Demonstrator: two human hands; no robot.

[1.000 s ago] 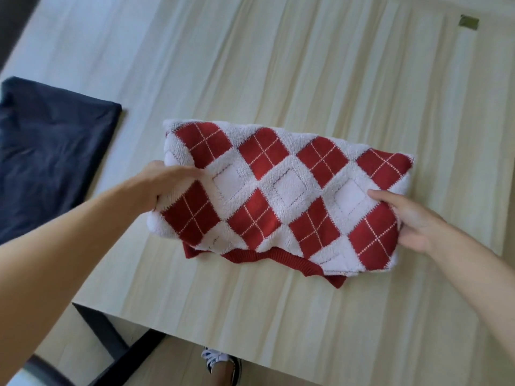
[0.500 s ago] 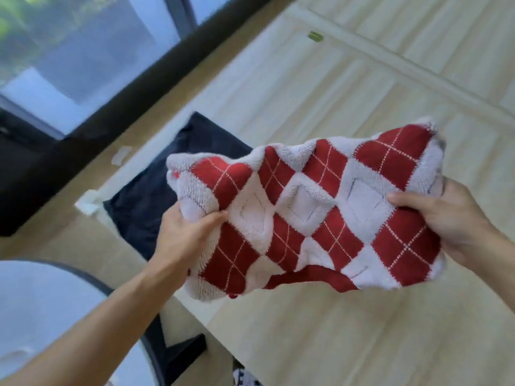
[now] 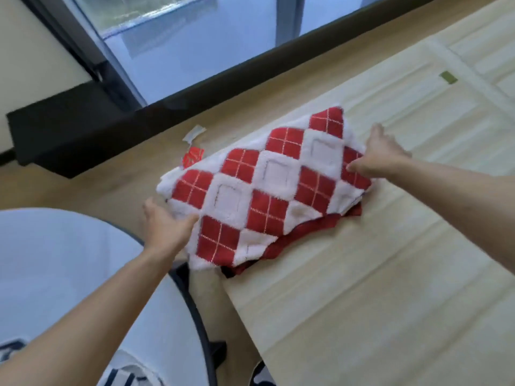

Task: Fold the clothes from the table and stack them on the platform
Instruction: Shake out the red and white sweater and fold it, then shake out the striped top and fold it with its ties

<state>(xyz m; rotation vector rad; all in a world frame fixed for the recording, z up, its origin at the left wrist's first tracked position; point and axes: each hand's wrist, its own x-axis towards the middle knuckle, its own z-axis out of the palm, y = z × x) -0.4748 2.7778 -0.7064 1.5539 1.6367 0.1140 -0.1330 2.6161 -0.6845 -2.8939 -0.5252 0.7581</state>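
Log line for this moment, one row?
sweater: folded, on wooden surface | left hand: touching left edge | right hand: spread on right end

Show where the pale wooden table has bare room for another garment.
Free: the pale wooden table right of, and nearer than, the folded red-and-white diamond-knit sweater. Crowded: its left end, where left hand and right hand flank the sweater.

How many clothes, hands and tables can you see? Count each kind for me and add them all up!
Clothes: 1, the red-and-white diamond sweater
Hands: 2, the left hand and the right hand
Tables: 2, the wooden table and the round white table
Total: 5
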